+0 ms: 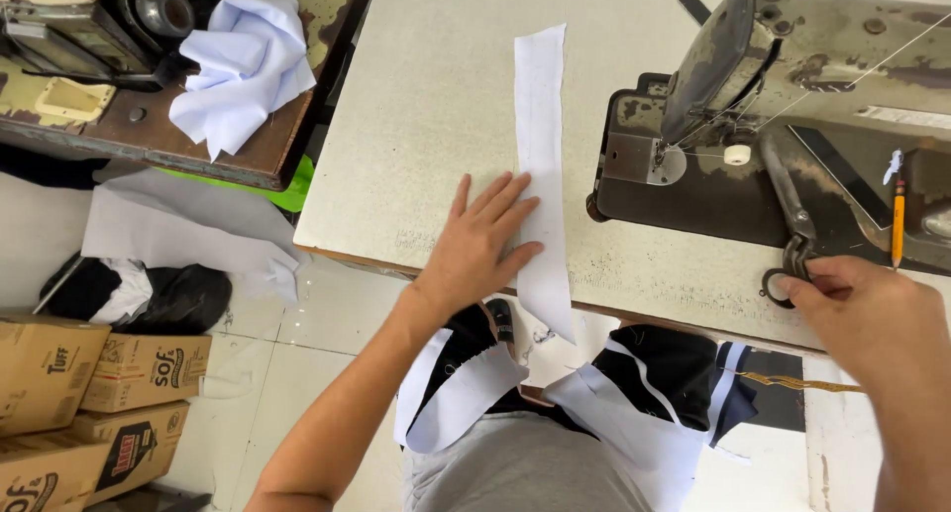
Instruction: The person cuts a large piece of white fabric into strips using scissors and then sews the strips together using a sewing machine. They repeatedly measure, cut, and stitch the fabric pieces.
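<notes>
Speckled cream table (426,126), pale tiled floor (297,344), cardboard boxes (99,393) left

The scene is bright, with soft and even daylight. The pale table (436,106) is almost overexposed toward its far edge. Shadows are weak; a faint one lies under the left hand (480,240). The picture is sharp, with slight wide-angle bending at the corners.
</notes>
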